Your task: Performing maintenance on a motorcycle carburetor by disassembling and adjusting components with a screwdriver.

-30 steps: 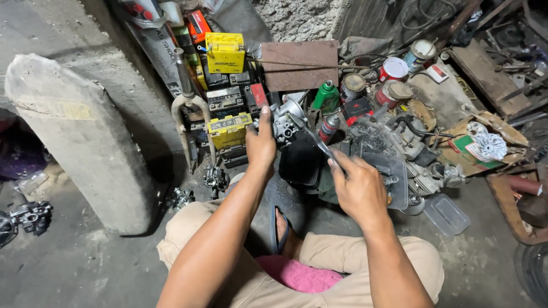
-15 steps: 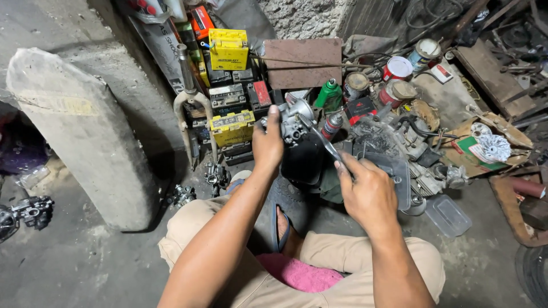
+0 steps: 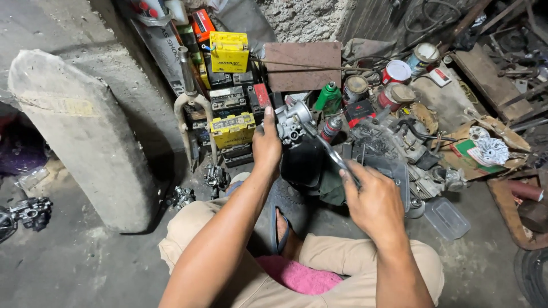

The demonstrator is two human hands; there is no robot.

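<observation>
My left hand [image 3: 266,145] grips a small grey metal carburettor [image 3: 292,120] and holds it up in front of me. In my right hand [image 3: 372,197] is a long thin metal tool [image 3: 328,149], whose tip reaches up to the carburettor body. Both arms stretch out over my crossed legs in tan shorts [image 3: 188,228]. Just behind the carburettor lie a black plastic part [image 3: 302,165] and a spray can [image 3: 330,128].
A concrete block [image 3: 80,137] stands at the left. Yellow and black batteries [image 3: 230,91] are stacked ahead beside a metal fork part [image 3: 188,102]. Paint tins [image 3: 394,74], a green can [image 3: 327,97], engine parts [image 3: 411,148] and a clear lid [image 3: 446,218] crowd the right.
Both hands have lifted a little, bringing the carburettor higher. The right hand has shifted right and down along the tool, whose tip stays on the carburettor.
</observation>
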